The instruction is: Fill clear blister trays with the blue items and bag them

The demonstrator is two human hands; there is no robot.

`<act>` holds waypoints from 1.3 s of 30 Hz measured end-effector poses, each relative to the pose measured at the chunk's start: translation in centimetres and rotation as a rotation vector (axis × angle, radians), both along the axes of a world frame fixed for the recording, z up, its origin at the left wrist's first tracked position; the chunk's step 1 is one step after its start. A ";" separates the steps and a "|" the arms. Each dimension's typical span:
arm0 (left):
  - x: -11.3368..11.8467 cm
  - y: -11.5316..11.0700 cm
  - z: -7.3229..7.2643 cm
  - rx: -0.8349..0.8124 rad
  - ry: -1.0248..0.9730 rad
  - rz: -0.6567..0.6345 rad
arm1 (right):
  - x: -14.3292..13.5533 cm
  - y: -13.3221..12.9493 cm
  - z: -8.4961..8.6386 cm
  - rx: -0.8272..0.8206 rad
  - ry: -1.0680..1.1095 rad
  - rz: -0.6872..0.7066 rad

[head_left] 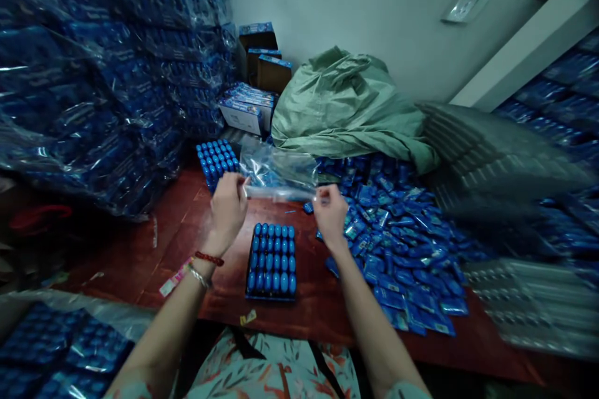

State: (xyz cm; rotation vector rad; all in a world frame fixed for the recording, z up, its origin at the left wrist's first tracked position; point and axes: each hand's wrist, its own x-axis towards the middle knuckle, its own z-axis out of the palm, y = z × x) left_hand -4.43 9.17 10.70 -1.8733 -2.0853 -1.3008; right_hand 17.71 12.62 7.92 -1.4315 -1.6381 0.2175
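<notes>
Both hands pinch the near edge of a clear plastic bag (281, 168), stretched between them above the table. My left hand (228, 202) has its fingers closed on the bag's left corner. At the right corner, my right hand (330, 209) grips it the same way. Below and between the hands lies a black tray of shiny blue egg-shaped pieces (272, 259), set in rows on the red-brown table (187, 230). A second tray of blue pieces (216, 159) sits farther back, left of the bag.
Right of the hands spreads a heap of small blue packets (397, 249). A green cloth sack (346, 100) stands behind it. Plastic-wrapped blue stacks (93, 75) rise at left, with boxes (243, 113) beside them. More blue trays (60, 349) lie at lower left, clear plastic trays (533, 305) at right.
</notes>
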 end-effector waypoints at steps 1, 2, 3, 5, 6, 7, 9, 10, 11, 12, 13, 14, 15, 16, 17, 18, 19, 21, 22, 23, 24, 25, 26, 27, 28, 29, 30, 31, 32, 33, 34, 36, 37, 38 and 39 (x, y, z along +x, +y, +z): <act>0.1 0.0 -2.9 -0.114 -0.106 0.005 | -0.5 -0.2 -2.9 -0.114 0.098 0.003; 0.3 0.1 -5.7 -0.226 -0.208 0.014 | -1.0 -0.4 -5.5 -0.206 0.176 -0.011; 0.4 0.2 -8.2 -0.310 -0.289 -0.013 | -1.5 -0.6 -7.8 -0.251 0.204 -0.018; 0.6 0.3 -12.2 -0.384 -0.351 -0.050 | -2.3 -1.3 -11.0 -0.306 0.236 -0.018; 0.7 0.1 -13.6 -0.396 -0.364 -0.078 | -2.5 -1.8 -11.9 -0.318 0.242 -0.003; 0.8 -0.1 -14.6 -0.398 -0.373 -0.104 | -2.7 -2.3 -12.5 -0.332 0.252 0.019; 1.1 -1.1 -15.7 -0.396 -0.402 -0.154 | -2.7 -3.5 -13.0 -0.355 0.273 0.059; 1.3 -1.9 -16.1 -0.392 -0.418 -0.172 | -2.5 -4.4 -13.1 -0.365 0.284 0.070; 1.5 -2.8 -16.3 -0.388 -0.433 -0.183 | -2.3 -5.3 -13.2 -0.380 0.299 0.073; 1.8 -3.7 -16.5 -0.385 -0.447 -0.188 | -2.0 -6.4 -13.3 -0.398 0.320 0.070; 2.0 -4.7 -16.7 -0.385 -0.456 -0.185 | -1.7 -7.4 -13.4 -0.420 0.344 0.062; 2.1 -5.6 -16.8 -0.386 -0.469 -0.179 | -1.4 -8.5 -13.5 -0.439 0.371 0.052; 2.3 -6.4 -16.9 -0.388 -0.493 -0.172 | -1.1 -9.4 -13.6 -0.452 0.399 0.038; 2.3 -7.0 -16.9 -0.387 -0.531 -0.165 | -0.9 -10.2 -13.6 -0.458 0.426 0.019; 2.4 -7.5 -16.9 -0.382 -0.586 -0.155 | -0.7 -10.7 -13.7 -0.458 0.453 0.004; 2.4 -7.6 -16.8 -0.380 -0.662 -0.146 | -0.6 -10.9 -13.7 -0.459 0.488 -0.008; 2.4 -7.6 -16.8 -0.382 -0.748 -0.139 | -0.5 -10.8 -13.7 -0.469 0.537 -0.013; 2.4 -7.2 -16.8 -0.405 -0.887 -0.128 | -0.3 -10.0 -14.0 -0.514 0.643 -0.017; 2.5 -6.8 -16.9 -0.423 -0.929 -0.128 | -0.2 -9.4 -14.1 -0.538 0.686 -0.019; 2.6 -6.5 -16.9 -0.440 -0.953 -0.129 | -0.1 -8.9 -14.3 -0.555 0.712 -0.027; 2.8 -6.3 -17.0 -0.451 -0.961 -0.131 | 0.0 -8.4 -14.5 -0.560 0.720 -0.041; 2.9 -6.1 -17.1 -0.455 -0.963 -0.134 | 0.1 -8.1 -14.6 -0.554 0.718 -0.056; 3.1 -6.0 -17.1 -0.457 -0.966 -0.140 | 0.3 -7.9 -14.6 -0.537 0.706 -0.073; 3.2 -6.1 -17.1 -0.458 -0.968 -0.149 | 0.4 -7.9 -14.6 -0.519 0.685 -0.088; 3.3 -6.3 -17.1 -0.460 -0.970 -0.160 | 0.6 -8.2 -14.5 -0.504 0.652 -0.098; 3.2 -6.6 -17.0 -0.472 -0.966 -0.185 | 0.8 -8.5 -14.4 -0.495 0.612 -0.095; 3.1 -7.0 -16.9 -0.502 -0.952 -0.221 | 1.0 -9.0 -14.2 -0.496 0.568 -0.077; 3.0 -7.4 -16.8 -0.543 -0.924 -0.265 | 1.2 -9.7 -14.0 -0.507 0.524 -0.048; 2.7 -7.8 -16.6 -0.592 -0.881 -0.315 | 1.4 -10.4 -13.8 -0.525 0.482 -0.014; 2.4 -8.2 -16.3 -0.643 -0.823 -0.365 | 1.6 -11.1 -13.6 -0.543 0.444 0.018; 2.0 -8.5 -16.1 -0.689 -0.754 -0.408 | 1.9 -11.8 -13.4 -0.560 0.404 0.040; 1.3 -8.9 -15.6 -0.757 -0.611 -0.453 | 2.3 -13.1 -13.0 -0.598 0.333 0.053; 0.9 -8.9 -15.4 -0.789 -0.538 -0.459 | 2.6 -13.5 -12.8 -0.625 0.311 0.056; 0.7 -8.8 -15.2 -0.820 -0.464 -0.448 | 2.8 -13.8 -12.6 -0.658 0.297 0.062; 0.5 -8.7 -14.9 -0.839 -0.394 -0.423 | 3.0 -13.9 -12.3 -0.686 0.279 0.068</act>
